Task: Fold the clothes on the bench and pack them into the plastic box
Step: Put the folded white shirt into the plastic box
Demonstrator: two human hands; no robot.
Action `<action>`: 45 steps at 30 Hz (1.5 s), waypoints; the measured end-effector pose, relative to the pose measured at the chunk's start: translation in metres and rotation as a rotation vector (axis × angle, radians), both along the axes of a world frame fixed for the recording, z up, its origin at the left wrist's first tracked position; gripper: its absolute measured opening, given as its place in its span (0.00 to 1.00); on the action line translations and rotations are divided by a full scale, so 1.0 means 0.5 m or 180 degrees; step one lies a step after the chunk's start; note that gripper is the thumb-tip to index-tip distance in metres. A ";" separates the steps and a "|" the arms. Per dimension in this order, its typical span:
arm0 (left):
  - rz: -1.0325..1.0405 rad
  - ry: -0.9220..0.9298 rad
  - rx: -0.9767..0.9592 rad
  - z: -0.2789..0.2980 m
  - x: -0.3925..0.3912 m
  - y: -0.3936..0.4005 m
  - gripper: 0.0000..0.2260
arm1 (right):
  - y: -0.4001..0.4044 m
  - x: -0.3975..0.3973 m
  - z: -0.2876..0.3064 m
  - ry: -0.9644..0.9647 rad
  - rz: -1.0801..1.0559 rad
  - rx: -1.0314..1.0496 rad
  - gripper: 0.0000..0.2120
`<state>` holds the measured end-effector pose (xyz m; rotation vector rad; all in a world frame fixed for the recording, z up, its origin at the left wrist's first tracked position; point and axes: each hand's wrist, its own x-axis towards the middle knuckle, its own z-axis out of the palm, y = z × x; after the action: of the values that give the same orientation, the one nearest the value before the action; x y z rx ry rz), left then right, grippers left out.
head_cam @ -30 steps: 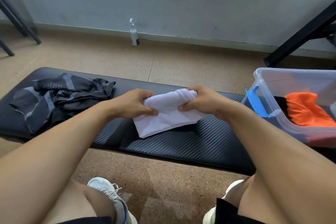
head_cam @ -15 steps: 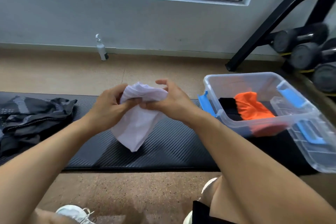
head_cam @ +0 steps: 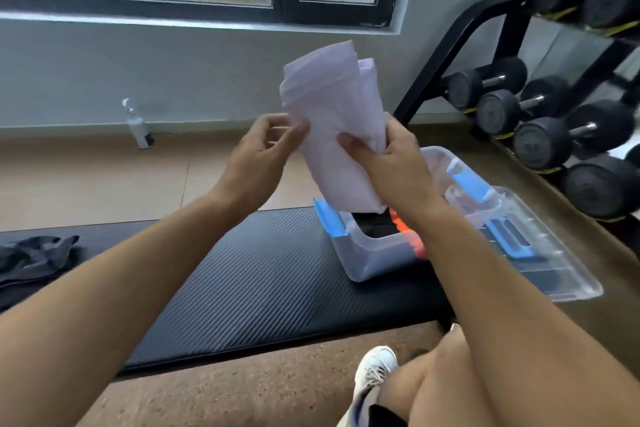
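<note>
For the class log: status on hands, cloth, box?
Right hand grips white cloth; left hand open beside it. Cloth above box. Nothing in the way.

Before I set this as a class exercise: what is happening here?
A person is packing clothes. The right hand grips a folded white garment, held upright in the air above the clear plastic box on the black bench. The left hand is beside the garment, fingers loosely open. The box already holds an orange item and a black one. A dark garment waits at the bench's left end.
</note>
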<state>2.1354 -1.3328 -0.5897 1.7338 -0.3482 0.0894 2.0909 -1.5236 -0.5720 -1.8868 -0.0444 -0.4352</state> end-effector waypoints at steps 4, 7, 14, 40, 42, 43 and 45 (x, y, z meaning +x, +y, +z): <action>-0.0413 -0.0548 0.1490 -0.073 -0.024 -0.038 0.29 | -0.092 0.021 0.008 0.0214 -0.0668 -0.0464 0.12; -0.0500 -0.0733 0.1704 -0.133 -0.032 -0.036 0.35 | -0.128 0.041 -0.012 0.0901 -0.0673 -0.0537 0.15; -0.0442 -0.1017 0.1996 -0.161 -0.010 -0.040 0.39 | -0.140 0.056 -0.033 0.2127 -0.0444 -0.0529 0.10; -0.0975 -0.0561 0.2674 -0.140 0.025 -0.079 0.46 | -0.096 0.103 -0.082 0.2489 0.0979 -0.3704 0.47; -0.0992 -0.0534 0.2686 -0.139 0.024 -0.078 0.48 | -0.091 0.109 -0.096 0.2680 0.1078 -0.3824 0.46; -0.0997 -0.0523 0.2678 -0.139 0.024 -0.078 0.49 | -0.087 0.111 -0.101 0.2772 0.1125 -0.3901 0.45; -0.1002 -0.0503 0.2656 -0.139 0.024 -0.077 0.49 | -0.080 0.112 -0.109 0.2912 0.1149 -0.3966 0.43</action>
<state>2.1474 -1.3711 -0.6591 2.4693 -0.8574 -0.1753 2.1471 -1.5635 -0.6264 -3.0210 -0.0453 0.9587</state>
